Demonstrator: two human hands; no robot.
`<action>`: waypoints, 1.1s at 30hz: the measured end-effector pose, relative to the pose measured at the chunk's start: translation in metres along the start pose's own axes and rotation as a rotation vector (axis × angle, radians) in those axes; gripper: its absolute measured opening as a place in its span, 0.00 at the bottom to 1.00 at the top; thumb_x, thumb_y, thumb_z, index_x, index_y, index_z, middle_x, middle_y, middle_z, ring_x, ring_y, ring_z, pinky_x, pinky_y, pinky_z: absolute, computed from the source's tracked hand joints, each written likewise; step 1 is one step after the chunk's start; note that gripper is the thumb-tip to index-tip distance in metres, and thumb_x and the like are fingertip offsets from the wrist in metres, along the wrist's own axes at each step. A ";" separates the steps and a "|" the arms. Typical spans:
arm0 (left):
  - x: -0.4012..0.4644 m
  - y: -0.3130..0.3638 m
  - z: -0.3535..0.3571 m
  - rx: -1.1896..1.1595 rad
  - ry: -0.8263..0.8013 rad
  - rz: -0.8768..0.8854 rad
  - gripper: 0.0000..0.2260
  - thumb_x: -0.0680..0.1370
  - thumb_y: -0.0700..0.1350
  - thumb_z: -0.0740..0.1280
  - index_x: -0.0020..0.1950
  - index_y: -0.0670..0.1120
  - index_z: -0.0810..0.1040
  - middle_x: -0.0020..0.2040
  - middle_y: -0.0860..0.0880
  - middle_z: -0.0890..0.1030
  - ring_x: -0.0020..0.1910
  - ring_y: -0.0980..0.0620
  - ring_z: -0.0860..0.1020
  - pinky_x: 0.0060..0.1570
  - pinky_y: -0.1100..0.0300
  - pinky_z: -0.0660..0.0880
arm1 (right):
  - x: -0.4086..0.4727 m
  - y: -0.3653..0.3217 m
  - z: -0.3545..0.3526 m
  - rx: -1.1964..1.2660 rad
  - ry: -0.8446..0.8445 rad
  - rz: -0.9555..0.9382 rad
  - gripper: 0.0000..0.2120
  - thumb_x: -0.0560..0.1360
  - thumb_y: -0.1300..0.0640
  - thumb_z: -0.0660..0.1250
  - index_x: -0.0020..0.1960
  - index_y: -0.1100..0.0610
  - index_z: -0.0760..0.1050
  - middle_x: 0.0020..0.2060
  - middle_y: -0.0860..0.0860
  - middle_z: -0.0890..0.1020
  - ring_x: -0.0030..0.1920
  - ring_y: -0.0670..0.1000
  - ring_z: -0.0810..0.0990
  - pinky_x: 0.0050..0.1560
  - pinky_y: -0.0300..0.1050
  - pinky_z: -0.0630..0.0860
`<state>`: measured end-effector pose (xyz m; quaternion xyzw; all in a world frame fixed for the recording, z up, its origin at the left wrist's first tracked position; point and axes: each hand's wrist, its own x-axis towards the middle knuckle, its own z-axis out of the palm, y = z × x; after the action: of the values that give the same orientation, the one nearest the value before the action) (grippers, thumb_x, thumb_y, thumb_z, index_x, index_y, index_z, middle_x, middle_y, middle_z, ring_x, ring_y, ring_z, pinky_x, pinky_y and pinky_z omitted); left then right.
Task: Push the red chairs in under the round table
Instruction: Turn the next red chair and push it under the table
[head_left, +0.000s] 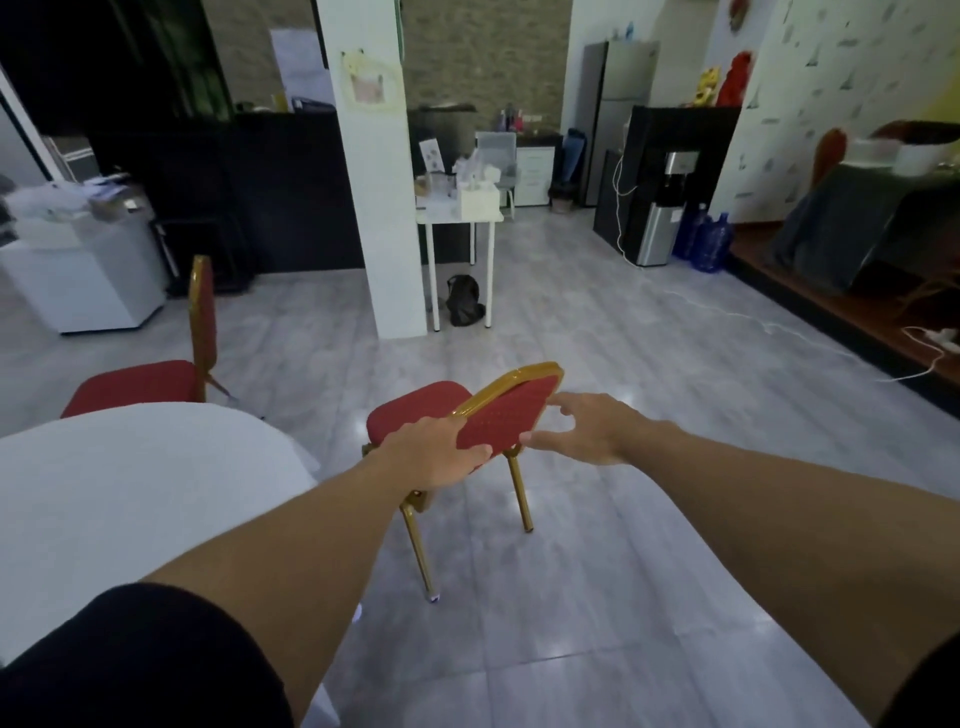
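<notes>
From the head camera, a red chair (470, 415) with a gold frame is seen standing on the grey tiled floor (649, 467), just right of the round table (130, 493), which is draped in a white cloth at the lower left. The chair's seat is clear of the table edge, not tucked under it, and its backrest is turned toward the camera.

The left hand (431, 452) is closed on the lower left edge of the backrest: the thumb is laid across the red padding and the fingers are wrapped round behind, out of sight. The right hand (587, 426) is held at the right side of the backrest with the fingers spread and loosely curled, the thumb reaching toward the lower corner. Whether that thumb is touching the padding cannot be told; nothing is clasped by it.

A second red chair (156, 374) is seen farther left, beyond the table, side-on, its seat meeting the cloth's far edge. A white pillar (374, 208) is set behind the chairs, with a small white side table (462, 218) just to its right and a dark bag (464, 300) lying under that.
</notes>
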<state>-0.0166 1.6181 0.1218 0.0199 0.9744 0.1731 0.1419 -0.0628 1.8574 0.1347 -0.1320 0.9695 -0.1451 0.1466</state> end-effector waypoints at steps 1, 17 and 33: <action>0.015 0.004 0.001 0.000 -0.007 -0.005 0.29 0.75 0.71 0.57 0.70 0.57 0.73 0.45 0.52 0.85 0.44 0.49 0.85 0.49 0.46 0.85 | 0.013 0.010 -0.005 -0.001 -0.013 -0.012 0.54 0.66 0.17 0.63 0.83 0.47 0.62 0.78 0.53 0.73 0.77 0.57 0.71 0.75 0.60 0.70; 0.236 0.016 0.001 0.009 -0.056 -0.161 0.37 0.80 0.69 0.60 0.84 0.51 0.59 0.79 0.43 0.70 0.74 0.39 0.72 0.70 0.44 0.69 | 0.232 0.096 -0.042 -0.041 -0.137 -0.076 0.55 0.59 0.19 0.69 0.79 0.46 0.67 0.76 0.50 0.75 0.76 0.58 0.71 0.73 0.61 0.70; 0.337 -0.019 0.068 -0.033 -0.193 -0.419 0.42 0.77 0.62 0.69 0.85 0.51 0.55 0.75 0.46 0.72 0.72 0.42 0.74 0.70 0.43 0.72 | 0.402 0.124 0.024 -0.241 -0.395 -0.378 0.47 0.65 0.30 0.77 0.78 0.45 0.64 0.68 0.48 0.78 0.67 0.56 0.77 0.72 0.65 0.68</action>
<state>-0.3197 1.6524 -0.0371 -0.1687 0.9362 0.1528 0.2676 -0.4520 1.8463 -0.0255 -0.3523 0.8908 -0.0251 0.2858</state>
